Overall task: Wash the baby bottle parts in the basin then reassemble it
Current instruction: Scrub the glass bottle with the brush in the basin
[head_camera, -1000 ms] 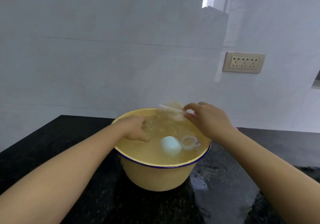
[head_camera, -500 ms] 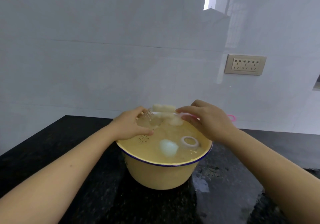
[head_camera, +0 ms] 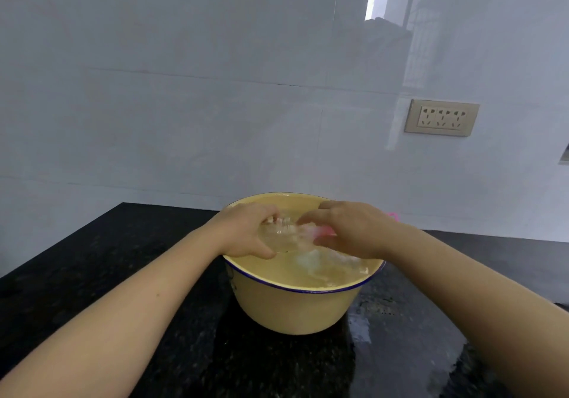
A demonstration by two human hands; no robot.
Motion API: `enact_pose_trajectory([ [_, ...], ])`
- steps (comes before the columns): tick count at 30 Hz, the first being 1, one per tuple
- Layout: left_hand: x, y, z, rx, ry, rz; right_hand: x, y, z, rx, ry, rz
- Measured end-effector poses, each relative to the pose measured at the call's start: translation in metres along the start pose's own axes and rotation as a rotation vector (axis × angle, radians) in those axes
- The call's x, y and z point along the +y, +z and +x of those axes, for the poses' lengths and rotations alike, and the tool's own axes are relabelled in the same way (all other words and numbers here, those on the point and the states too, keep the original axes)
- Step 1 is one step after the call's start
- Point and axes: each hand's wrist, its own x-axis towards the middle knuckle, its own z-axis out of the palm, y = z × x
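A yellow basin [head_camera: 295, 308] with a blue rim stands on the black counter, full of water. Over the water my left hand [head_camera: 246, 231] grips a clear baby bottle [head_camera: 281, 236] lying on its side. My right hand [head_camera: 354, 231] is closed on a brush with a pink handle [head_camera: 323, 231], its white head at the bottle's mouth. A pale bottle part [head_camera: 311, 260] shows blurred under the water below my right hand. Other parts in the basin are hidden by my hands and ripples.
The black stone counter [head_camera: 123, 274] runs left and right of the basin; it is wet on the right [head_camera: 385, 314]. A white tiled wall stands close behind, with a socket plate [head_camera: 441, 117] at the upper right. Something pink [head_camera: 392, 215] peeks out behind my right wrist.
Both hands have come closer together over the basin's middle. The brush head has gone from above the rim to the bottle's mouth. The floating cap and ring are now covered or blurred.
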Motion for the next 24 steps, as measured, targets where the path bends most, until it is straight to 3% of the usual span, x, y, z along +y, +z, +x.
enact_pose_trajectory([
  [3, 0.000, 0.001, 0.002, -0.087, -0.004, 0.007, 0.012, -0.003, -0.011, -0.103, 0.073, -0.013],
  [6, 0.000, 0.001, 0.004, -0.173, -0.016, 0.017, 0.019, -0.006, -0.021, -0.052, 0.128, -0.051],
  [10, -0.002, 0.003, 0.007, -0.225, -0.032, 0.029, 0.010, 0.001, -0.021, 0.094, 0.055, -0.226],
  [15, -0.001, 0.004, 0.009, -0.250, -0.023, 0.028, -0.004, 0.021, 0.000, 0.092, 0.032, -0.344],
  [19, 0.001, 0.005, 0.010, -0.338, -0.046, 0.095, -0.007, 0.030, 0.013, 0.073, 0.067, -0.321],
  [24, 0.003, 0.003, 0.012, -0.403, -0.049, 0.146, -0.005, 0.026, 0.006, 0.111, -0.097, -0.299],
])
